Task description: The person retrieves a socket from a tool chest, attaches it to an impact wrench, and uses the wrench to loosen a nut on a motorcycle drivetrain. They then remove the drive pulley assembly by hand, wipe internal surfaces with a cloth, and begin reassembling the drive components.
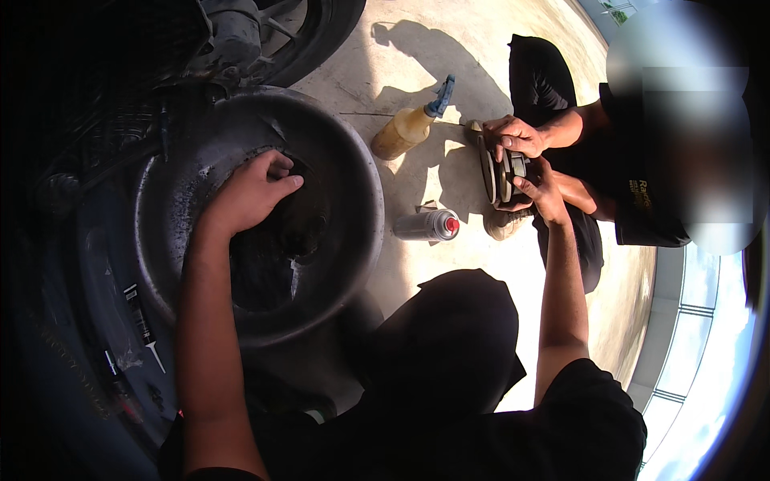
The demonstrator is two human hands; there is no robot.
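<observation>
My left hand is over the inside of a large dark round basin, fingers curled near its dark contents; whether they hold something I cannot make out. My right hand grips a round metal part with curved plates, which a co-worker also holds with their hands, one above mine. A spray bottle with yellow liquid and a blue trigger stands on the concrete beside the basin. A silver aerosol can with a red top is below it, left of my right hand.
A vehicle wheel and dark machinery are at the upper left. A tube with a nozzle and other small items lie at the left. The co-worker sits at the right on the concrete floor. My knee is at lower centre.
</observation>
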